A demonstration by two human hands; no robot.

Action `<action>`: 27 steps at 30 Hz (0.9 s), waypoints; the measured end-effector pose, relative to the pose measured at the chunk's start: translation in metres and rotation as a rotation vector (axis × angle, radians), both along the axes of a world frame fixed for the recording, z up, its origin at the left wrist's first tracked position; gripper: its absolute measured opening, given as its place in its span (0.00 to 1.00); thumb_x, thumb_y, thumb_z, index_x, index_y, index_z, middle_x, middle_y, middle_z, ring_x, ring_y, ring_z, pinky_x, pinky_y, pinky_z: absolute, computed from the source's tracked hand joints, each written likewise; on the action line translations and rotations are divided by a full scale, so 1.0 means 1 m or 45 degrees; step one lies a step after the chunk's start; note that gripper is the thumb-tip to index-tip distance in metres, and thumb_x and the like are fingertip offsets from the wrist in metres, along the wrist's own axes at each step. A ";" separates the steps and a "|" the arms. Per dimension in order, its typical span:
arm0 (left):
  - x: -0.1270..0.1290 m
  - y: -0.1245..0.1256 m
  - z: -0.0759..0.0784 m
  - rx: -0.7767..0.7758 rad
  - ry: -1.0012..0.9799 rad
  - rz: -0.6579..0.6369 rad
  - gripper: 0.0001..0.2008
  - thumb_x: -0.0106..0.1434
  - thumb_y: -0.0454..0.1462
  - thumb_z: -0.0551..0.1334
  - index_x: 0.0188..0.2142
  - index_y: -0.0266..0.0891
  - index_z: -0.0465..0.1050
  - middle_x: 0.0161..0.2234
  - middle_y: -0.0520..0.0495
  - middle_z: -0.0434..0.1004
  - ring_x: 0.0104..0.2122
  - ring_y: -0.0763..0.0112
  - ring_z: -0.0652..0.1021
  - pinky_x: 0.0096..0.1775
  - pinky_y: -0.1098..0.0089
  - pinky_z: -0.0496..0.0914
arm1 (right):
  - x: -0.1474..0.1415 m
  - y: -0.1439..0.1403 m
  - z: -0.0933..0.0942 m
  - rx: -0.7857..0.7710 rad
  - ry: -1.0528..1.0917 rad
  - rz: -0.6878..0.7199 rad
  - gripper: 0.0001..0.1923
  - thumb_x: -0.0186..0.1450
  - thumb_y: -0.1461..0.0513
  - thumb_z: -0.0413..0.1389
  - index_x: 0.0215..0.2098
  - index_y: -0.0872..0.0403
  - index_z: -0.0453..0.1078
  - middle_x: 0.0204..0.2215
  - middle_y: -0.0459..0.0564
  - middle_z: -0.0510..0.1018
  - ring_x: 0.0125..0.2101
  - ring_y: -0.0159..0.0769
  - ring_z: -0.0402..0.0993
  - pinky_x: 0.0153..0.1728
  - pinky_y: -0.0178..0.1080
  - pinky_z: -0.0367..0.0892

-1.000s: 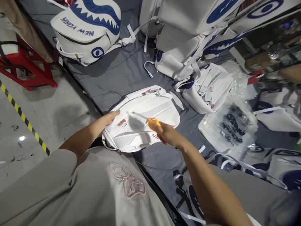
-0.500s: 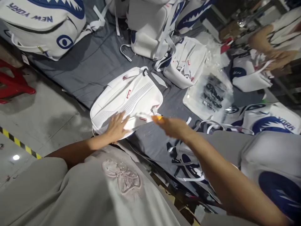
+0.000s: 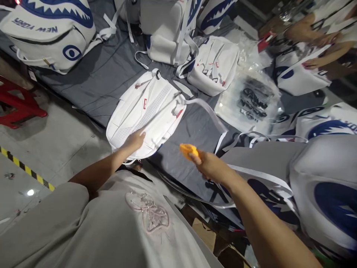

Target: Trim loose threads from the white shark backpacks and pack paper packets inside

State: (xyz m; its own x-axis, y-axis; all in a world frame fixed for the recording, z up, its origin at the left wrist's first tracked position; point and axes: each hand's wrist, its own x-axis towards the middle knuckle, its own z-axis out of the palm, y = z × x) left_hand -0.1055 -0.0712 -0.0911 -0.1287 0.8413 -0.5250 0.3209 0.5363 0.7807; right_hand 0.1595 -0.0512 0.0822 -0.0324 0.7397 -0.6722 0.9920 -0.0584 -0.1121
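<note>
A white perforated-panel backpack (image 3: 146, 111) is seen lying back-side up near the near-left edge of a grey cloth-covered worktop (image 3: 111, 82), one long white webbing strap (image 3: 208, 111) trailing from it to the right. The left hand (image 3: 135, 140) is laid flat on the pack's near corner, fingers spread and gripping nothing. A small orange-handled cutting tool (image 3: 189, 150) is clasped in the closed fingers of the right hand (image 3: 212, 167), held above the grey cloth just right of the pack and apart from it. The step in hand is judged to be the trimming and checking of the pack; the next move would call for the tool to be brought to a strap end or loose thread while the pack is kept pinned. Farther off, a white backpack printed with a blue shark mouth (image 3: 50, 33) sits at the far left, and clear plastic bags with black lettering (image 3: 251, 100) lie to the right. Another person's hands (image 3: 312, 41) are at work at the far right.
</note>
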 end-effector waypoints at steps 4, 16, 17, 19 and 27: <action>0.043 -0.021 -0.002 0.335 0.794 -0.398 0.28 0.69 0.37 0.56 0.67 0.54 0.60 0.65 0.36 0.59 0.59 0.44 0.67 0.56 0.45 0.64 | -0.007 0.016 -0.001 0.321 -0.293 0.044 0.27 0.74 0.47 0.41 0.56 0.57 0.67 0.37 0.62 0.80 0.37 0.51 0.78 0.34 0.42 0.65; -0.107 0.002 0.010 -0.146 -0.208 0.644 0.21 0.71 0.39 0.53 0.60 0.32 0.64 0.57 0.32 0.72 0.60 0.58 0.72 0.57 0.62 0.69 | -0.044 -0.119 -0.074 -0.041 -0.135 0.024 0.21 0.76 0.51 0.42 0.55 0.55 0.66 0.38 0.58 0.82 0.40 0.49 0.80 0.31 0.39 0.61; -0.115 0.006 0.007 -0.260 -0.325 0.632 0.20 0.72 0.39 0.51 0.58 0.30 0.65 0.51 0.31 0.76 0.54 0.58 0.76 0.53 0.62 0.72 | -0.057 -0.131 -0.086 -0.040 -0.111 0.007 0.21 0.76 0.51 0.42 0.55 0.55 0.66 0.38 0.58 0.82 0.40 0.49 0.80 0.31 0.39 0.61; -0.124 0.012 -0.002 -0.349 -0.543 0.531 0.20 0.74 0.41 0.49 0.54 0.28 0.68 0.41 0.34 0.80 0.45 0.60 0.81 0.46 0.63 0.76 | -0.087 -0.143 -0.107 -0.006 -0.113 -0.070 0.21 0.76 0.51 0.42 0.54 0.56 0.66 0.38 0.58 0.82 0.39 0.48 0.80 0.31 0.39 0.60; -0.147 0.026 -0.023 -0.441 -1.273 0.221 0.34 0.71 0.59 0.44 0.57 0.34 0.69 0.32 0.44 0.80 0.20 0.74 0.73 0.21 0.75 0.65 | -0.185 -0.129 -0.148 0.157 0.072 -0.269 0.19 0.76 0.51 0.43 0.54 0.55 0.65 0.36 0.55 0.82 0.37 0.42 0.79 0.29 0.37 0.55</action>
State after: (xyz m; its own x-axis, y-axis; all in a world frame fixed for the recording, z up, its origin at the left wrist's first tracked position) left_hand -0.2529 -0.0455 -0.1142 0.3883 0.6377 -0.6652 -0.4814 0.7559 0.4437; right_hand -0.0258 -0.1801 -0.0659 0.0962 0.8104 -0.5779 0.9512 -0.2460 -0.1865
